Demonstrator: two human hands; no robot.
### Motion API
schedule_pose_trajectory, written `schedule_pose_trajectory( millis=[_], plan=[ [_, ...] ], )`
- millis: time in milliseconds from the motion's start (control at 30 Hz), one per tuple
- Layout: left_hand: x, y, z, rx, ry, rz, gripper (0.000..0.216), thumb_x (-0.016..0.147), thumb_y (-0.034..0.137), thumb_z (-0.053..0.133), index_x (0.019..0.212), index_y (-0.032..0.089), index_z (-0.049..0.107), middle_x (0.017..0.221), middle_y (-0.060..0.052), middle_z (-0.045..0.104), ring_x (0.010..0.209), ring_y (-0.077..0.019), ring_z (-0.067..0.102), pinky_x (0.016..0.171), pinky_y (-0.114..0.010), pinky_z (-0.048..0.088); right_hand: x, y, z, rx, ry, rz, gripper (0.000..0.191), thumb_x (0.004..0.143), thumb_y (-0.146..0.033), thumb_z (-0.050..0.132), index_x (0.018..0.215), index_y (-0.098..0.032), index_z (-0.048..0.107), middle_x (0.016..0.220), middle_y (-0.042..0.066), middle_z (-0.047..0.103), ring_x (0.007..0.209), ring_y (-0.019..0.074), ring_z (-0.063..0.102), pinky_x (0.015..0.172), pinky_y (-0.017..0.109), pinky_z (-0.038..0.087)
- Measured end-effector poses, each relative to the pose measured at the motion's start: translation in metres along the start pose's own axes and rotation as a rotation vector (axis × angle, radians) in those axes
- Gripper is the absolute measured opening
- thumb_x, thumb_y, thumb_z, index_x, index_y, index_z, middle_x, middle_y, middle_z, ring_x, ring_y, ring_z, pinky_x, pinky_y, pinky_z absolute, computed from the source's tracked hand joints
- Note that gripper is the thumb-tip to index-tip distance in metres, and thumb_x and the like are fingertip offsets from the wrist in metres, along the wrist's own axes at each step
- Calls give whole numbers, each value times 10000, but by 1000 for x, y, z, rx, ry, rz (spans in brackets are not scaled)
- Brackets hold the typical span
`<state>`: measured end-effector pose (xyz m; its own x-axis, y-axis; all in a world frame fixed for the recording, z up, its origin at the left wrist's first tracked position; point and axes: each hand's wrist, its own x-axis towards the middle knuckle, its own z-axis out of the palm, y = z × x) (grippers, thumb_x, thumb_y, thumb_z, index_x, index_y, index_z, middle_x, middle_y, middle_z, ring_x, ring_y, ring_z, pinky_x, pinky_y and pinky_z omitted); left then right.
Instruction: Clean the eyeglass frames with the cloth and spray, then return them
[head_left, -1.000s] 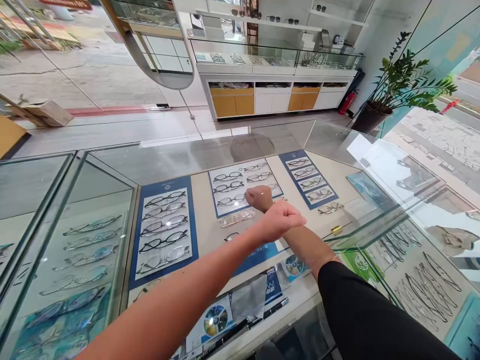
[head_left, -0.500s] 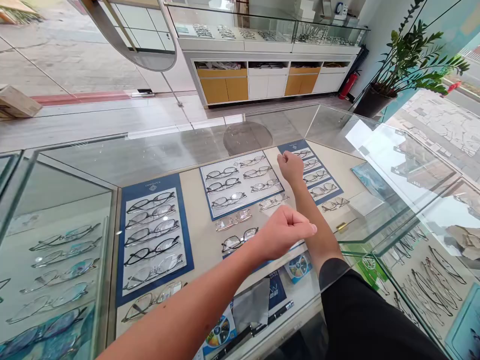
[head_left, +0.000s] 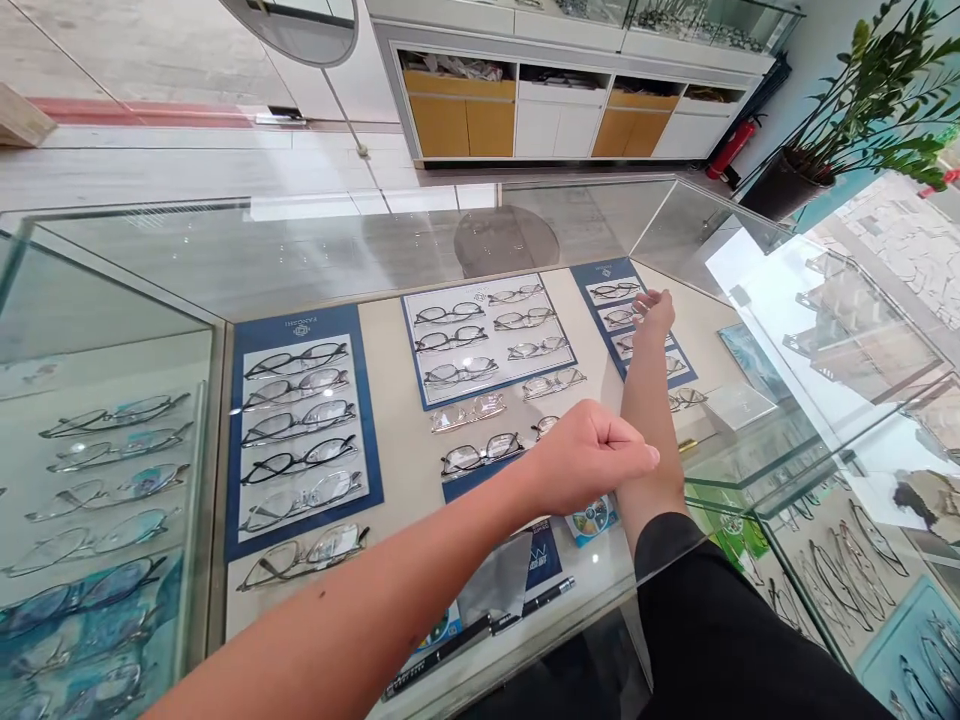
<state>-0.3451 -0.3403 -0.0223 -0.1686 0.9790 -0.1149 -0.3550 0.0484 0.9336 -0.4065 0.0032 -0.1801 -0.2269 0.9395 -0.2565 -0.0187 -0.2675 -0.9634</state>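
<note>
My left hand [head_left: 592,458] is closed in a fist over the glass counter, its thumb pointing right. The inside of the fist is hidden. Farther out, my right hand [head_left: 655,308] has its fingers apart and bent, over a narrow blue display board [head_left: 598,300] with several eyeglasses. Whether it touches the board cannot be made out. Close to my left fist, black-rimmed eyeglasses [head_left: 482,456] and clear-framed eyeglasses [head_left: 553,384] lie on the cream surface. A blue-edged white board [head_left: 484,345] behind them bears several more pairs.
On the left, another blue board [head_left: 367,430] carries several eyeglasses. Glass panes [head_left: 202,480] divide the showcase. Pens [head_left: 532,600] and a grey cloth [head_left: 495,580] lie near its front. Beyond stand a white cabinet [head_left: 559,125], a potted plant [head_left: 787,185] and a fire extinguisher [head_left: 731,150].
My right hand has moved right across the narrow board, and its fingers have gone from a fist to apart. My left fist has shifted slightly right. The view has tilted downward.
</note>
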Motion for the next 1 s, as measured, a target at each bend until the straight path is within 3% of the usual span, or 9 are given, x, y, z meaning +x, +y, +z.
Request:
schedule_pose_trajectory(
  millis=[433,700,1000],
  plan=[
    [-3,-1,1,-71,-15,-64,551,857,232,706,590,233,223,604,73,159,579,-76,154,574,-321,127,36,18,9,18,-22,-17,394,1123,-552,457,922,-236,580,934,3,736,737,108,685,584,234,418],
    [-4,4,2,-87,-6,-107,563,895,259,707,585,237,237,585,73,162,561,-76,147,556,-318,119,61,31,27,-30,-170,-46,394,1118,-556,445,1024,-239,661,1077,27,735,860,136,697,789,294,555],
    [-5,13,1,-137,8,-134,565,883,264,713,568,241,245,595,77,183,587,-83,150,565,-301,172,61,27,42,-226,-189,-100,388,1136,-452,400,1060,-225,706,1230,91,720,1091,187,703,979,404,556]
  ],
)
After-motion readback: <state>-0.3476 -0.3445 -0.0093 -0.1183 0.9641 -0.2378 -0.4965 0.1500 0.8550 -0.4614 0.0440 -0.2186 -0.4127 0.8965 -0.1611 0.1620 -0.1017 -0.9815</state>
